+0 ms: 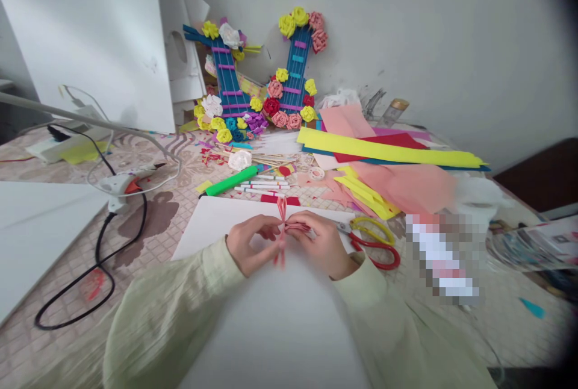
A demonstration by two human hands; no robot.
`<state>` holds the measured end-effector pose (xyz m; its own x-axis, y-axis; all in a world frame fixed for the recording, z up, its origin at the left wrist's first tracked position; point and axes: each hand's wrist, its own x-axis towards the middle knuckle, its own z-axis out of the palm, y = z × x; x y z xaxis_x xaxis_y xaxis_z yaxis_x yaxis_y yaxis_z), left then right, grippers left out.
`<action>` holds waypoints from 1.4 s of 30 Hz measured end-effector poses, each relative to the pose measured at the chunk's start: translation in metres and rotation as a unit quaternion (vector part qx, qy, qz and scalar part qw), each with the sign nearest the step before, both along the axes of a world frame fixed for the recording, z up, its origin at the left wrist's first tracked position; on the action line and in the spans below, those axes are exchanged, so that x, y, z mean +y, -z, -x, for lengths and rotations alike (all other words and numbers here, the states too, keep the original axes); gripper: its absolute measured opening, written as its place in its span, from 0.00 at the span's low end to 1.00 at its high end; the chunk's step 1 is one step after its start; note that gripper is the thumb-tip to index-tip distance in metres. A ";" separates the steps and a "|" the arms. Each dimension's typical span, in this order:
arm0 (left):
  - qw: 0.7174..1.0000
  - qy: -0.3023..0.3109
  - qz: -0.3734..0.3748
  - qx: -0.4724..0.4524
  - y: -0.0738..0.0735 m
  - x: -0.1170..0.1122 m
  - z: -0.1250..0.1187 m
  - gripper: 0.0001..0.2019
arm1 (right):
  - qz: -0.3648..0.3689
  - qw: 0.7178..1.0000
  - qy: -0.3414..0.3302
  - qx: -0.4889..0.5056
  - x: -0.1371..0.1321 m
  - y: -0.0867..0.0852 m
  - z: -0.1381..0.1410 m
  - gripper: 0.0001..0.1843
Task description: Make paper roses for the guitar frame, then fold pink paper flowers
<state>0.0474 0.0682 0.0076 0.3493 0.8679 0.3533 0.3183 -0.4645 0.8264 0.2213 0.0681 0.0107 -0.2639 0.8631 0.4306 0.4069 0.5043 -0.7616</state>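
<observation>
Between my hands is a piece of pink crepe paper, folded into narrow pleats and pinched in at its middle, with ends fanning up, down and to the right. My left hand is closed on its left and lower side, thumb and fingers at the pinched middle. Closed on the right-hand folds is my right hand. Both hands are over a white board. Just right of my right hand lie scissors with one yellow and one red handle. The exact finger contact at the pinch is partly hidden.
Left, a glue gun with a black cord lies on the patterned tablecloth. Behind the board are a green tube, several markers and crepe paper strips. Two flower-covered blue guitar-neck shapes lean against the wall.
</observation>
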 end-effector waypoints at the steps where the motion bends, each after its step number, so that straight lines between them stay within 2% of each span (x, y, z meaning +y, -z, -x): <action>1: 1.000 0.005 -0.005 -0.009 -0.001 0.000 0.001 0.13 | 0.003 1.000 0.008 0.008 0.000 0.000 0.000 0.06; 9: 0.999 -0.001 -0.044 -0.005 -0.002 0.001 0.001 0.12 | 0.002 0.999 0.034 0.043 0.001 0.001 -0.002 0.06; 15: 0.997 0.017 -0.074 0.010 -0.002 0.000 0.002 0.19 | -0.018 0.999 0.019 0.030 0.001 0.002 -0.002 0.05; 25: 0.993 0.043 -0.104 0.023 0.003 0.003 0.004 0.27 | 0.010 0.997 0.035 0.060 0.002 0.001 -0.003 0.04; 32: 0.990 0.005 -0.127 0.057 0.004 0.003 0.003 0.15 | 0.015 0.996 0.050 0.073 0.003 0.004 -0.005 0.04; 36: 0.984 -0.014 -0.155 0.082 0.000 0.000 0.002 0.17 | -0.002 0.997 0.055 0.048 0.002 0.004 -0.004 0.04; 42: 0.974 -0.056 -0.174 0.133 0.001 0.001 0.005 0.16 | -0.043 0.999 0.022 0.003 0.000 0.002 -0.001 0.04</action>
